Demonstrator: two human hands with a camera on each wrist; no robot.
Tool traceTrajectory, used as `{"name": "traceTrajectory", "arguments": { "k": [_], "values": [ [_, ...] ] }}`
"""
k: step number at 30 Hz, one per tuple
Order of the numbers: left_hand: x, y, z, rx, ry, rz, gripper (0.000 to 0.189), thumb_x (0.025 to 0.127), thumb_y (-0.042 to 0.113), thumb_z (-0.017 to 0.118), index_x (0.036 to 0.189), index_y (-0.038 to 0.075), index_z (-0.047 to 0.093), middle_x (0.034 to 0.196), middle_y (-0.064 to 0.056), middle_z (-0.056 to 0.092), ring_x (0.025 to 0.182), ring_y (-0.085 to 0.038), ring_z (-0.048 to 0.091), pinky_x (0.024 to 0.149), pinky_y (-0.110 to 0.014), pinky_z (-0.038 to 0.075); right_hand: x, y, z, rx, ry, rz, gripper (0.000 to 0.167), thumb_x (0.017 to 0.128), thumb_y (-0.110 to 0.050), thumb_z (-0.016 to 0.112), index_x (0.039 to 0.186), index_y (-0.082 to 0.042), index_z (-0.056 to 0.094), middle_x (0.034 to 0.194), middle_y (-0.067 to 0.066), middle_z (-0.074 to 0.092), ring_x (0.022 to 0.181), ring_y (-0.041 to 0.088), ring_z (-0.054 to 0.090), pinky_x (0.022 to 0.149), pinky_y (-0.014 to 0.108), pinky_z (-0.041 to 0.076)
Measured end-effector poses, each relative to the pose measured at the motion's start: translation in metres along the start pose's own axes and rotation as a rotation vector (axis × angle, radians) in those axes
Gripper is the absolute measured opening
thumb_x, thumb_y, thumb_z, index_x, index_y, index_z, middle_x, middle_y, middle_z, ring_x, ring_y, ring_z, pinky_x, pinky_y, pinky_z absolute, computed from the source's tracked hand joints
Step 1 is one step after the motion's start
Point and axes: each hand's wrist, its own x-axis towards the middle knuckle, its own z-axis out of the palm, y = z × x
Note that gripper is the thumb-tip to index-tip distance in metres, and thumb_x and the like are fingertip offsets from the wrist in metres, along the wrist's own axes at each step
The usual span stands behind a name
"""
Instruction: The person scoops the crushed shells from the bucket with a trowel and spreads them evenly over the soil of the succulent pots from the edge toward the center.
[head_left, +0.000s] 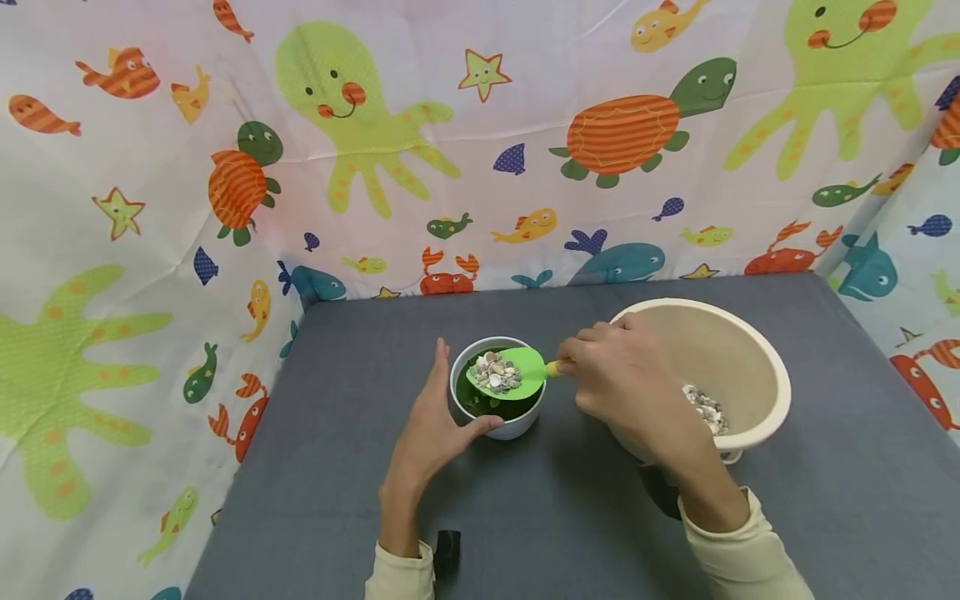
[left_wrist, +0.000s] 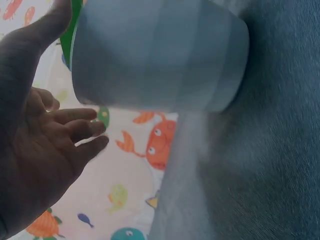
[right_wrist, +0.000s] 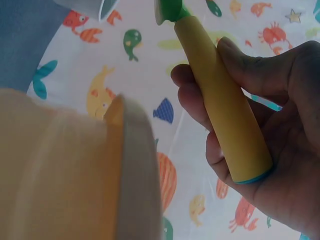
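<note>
My right hand [head_left: 626, 387] grips the yellow handle [right_wrist: 222, 95] of a small garden trowel. Its green blade [head_left: 531, 371], loaded with small shells or pebbles [head_left: 497, 372], is over a white pot [head_left: 512, 428]. Dark green matter [head_left: 480, 406] shows inside the pot, partly hidden under the blade. My left hand [head_left: 438, 425] is spread along the pot's left side, fingers fairly straight and thumb at the front rim. In the left wrist view, the lower fingers [left_wrist: 87, 131] stand a little off the pot's wall.
To the right stands a cream tub [head_left: 776, 379] with more shells or pebbles [head_left: 707, 410] in its bottom, partly behind my right forearm. Dark grey cloth [head_left: 330, 483] covers the table. Sheets printed with sea animals [head_left: 450, 179] hang at the back and sides.
</note>
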Motion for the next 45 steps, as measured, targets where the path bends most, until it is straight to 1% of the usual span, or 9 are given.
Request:
{"name": "traceTrajectory", "arguments": {
  "k": [4,8,12,16,21,25,30,38,45],
  "values": [
    [0.003,-0.013,-0.001,-0.025,-0.030,-0.035,0.140,0.070,0.050,0.096,0.170,0.023,0.002,0.176,-0.002,0.023,0.163,-0.026,0.026,0.128,-0.058,0.031,0.009,-0.007,0.006,-0.071,-0.020,-0.039,0.005,0.083,-0.009,0.080,0.083,-0.014,0.080,0.073,-0.002,0.073,0.070,0.018,0.065,0.072,0.036,0.042],
    [0.006,-0.024,0.001,-0.056,-0.072,-0.026,0.140,0.067,0.039,0.100,0.170,0.017,0.008,0.175,-0.007,0.025,0.162,-0.028,0.028,0.127,-0.059,0.032,0.016,-0.016,0.009,-0.125,-0.080,-0.045,0.005,0.081,-0.014,0.084,0.080,-0.014,0.079,0.073,-0.001,0.074,0.069,0.019,0.064,0.072,0.038,0.042],
    [0.008,-0.034,0.006,-0.100,-0.119,-0.010,0.135,0.066,0.037,0.101,0.169,0.023,0.014,0.170,-0.003,0.038,0.155,-0.027,0.041,0.123,-0.057,0.039,0.024,-0.026,0.011,-0.175,-0.135,-0.070,0.011,0.079,-0.018,0.088,0.084,-0.013,0.080,0.077,0.001,0.075,0.072,0.019,0.064,0.074,0.039,0.043],
    [0.006,-0.039,0.013,-0.167,-0.115,-0.028,0.122,0.065,0.039,0.101,0.164,0.030,0.030,0.156,0.005,0.054,0.143,-0.019,0.053,0.120,-0.052,0.043,0.029,-0.035,0.014,-0.232,-0.141,-0.118,0.014,0.078,-0.019,0.088,0.086,-0.011,0.080,0.077,0.004,0.075,0.071,0.020,0.063,0.073,0.040,0.043],
    [0.003,-0.034,0.018,-0.214,-0.063,-0.042,0.115,0.064,0.038,0.102,0.159,0.028,0.038,0.152,0.007,0.057,0.140,-0.016,0.054,0.122,-0.051,0.042,0.030,-0.041,0.017,-0.284,-0.099,-0.134,0.013,0.078,-0.019,0.087,0.084,-0.011,0.079,0.076,0.005,0.073,0.071,0.020,0.061,0.073,0.040,0.041],
    [-0.001,-0.028,0.021,-0.194,-0.019,-0.048,0.115,0.064,0.039,0.102,0.158,0.024,0.038,0.151,0.006,0.056,0.138,-0.017,0.055,0.120,-0.051,0.044,0.029,-0.043,0.020,-0.322,-0.033,-0.173,0.013,0.077,-0.018,0.087,0.079,-0.012,0.077,0.073,0.006,0.071,0.070,0.021,0.060,0.074,0.040,0.038],
    [-0.005,-0.022,0.025,-0.156,0.045,-0.086,0.115,0.061,0.044,0.102,0.155,0.019,0.040,0.146,0.002,0.058,0.130,-0.018,0.059,0.111,-0.048,0.050,0.030,-0.047,0.022,-0.336,0.051,-0.201,0.013,0.079,-0.010,0.082,0.070,-0.012,0.072,0.065,0.006,0.065,0.065,0.021,0.053,0.073,0.038,0.034],
    [-0.010,-0.015,0.033,-0.124,0.143,-0.131,0.113,0.055,0.050,0.103,0.145,0.016,0.046,0.134,0.001,0.061,0.117,-0.017,0.063,0.100,-0.043,0.055,0.028,-0.049,0.024,-0.357,0.058,-0.180,0.015,0.083,-0.010,0.079,0.071,-0.010,0.071,0.065,0.006,0.063,0.064,0.021,0.052,0.074,0.038,0.034],
    [-0.020,-0.002,0.047,-0.084,0.297,-0.215,0.106,0.048,0.050,0.105,0.130,0.012,0.050,0.119,-0.002,0.061,0.104,-0.018,0.063,0.090,-0.040,0.056,0.027,-0.050,0.026,-0.358,0.067,-0.162,0.010,0.084,-0.012,0.079,0.076,-0.008,0.074,0.066,0.007,0.063,0.065,0.022,0.052,0.073,0.038,0.034]
  ]
}}
